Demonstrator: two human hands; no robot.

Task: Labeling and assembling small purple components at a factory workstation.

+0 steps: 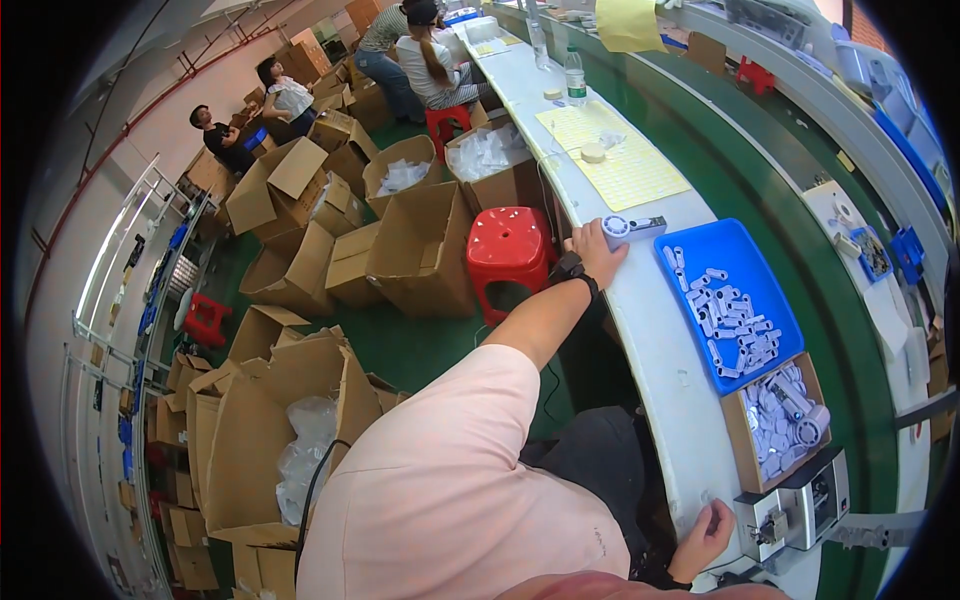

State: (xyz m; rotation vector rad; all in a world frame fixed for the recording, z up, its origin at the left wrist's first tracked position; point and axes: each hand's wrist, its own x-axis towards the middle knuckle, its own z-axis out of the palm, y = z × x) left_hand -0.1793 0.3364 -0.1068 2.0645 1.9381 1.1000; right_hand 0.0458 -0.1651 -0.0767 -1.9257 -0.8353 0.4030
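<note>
My left hand (pixel 597 256) reaches out to the long white bench and grips a lavender handheld fan (pixel 616 231) by its round, vented head. The fan's handle points right, with a dark strip showing along it. My right hand (pixel 704 541) rests at the bench's near edge, fingers curled, with nothing visible in them. Close to its fingertips lies a small translucent piece (pixel 707 497). Right of the left hand is a blue tray (pixel 672 300) holding many small lavender parts (pixel 735 320).
A cardboard box (pixel 741 440) of lavender parts sits beside a grey-and-black bench machine (pixel 797 507). Yellow sheets (pixel 640 170), tape rolls and a bottle (pixel 575 78) lie farther along the bench. Open cartons (pixel 420 250) and a red stool (pixel 508 250) crowd the left. People are beyond.
</note>
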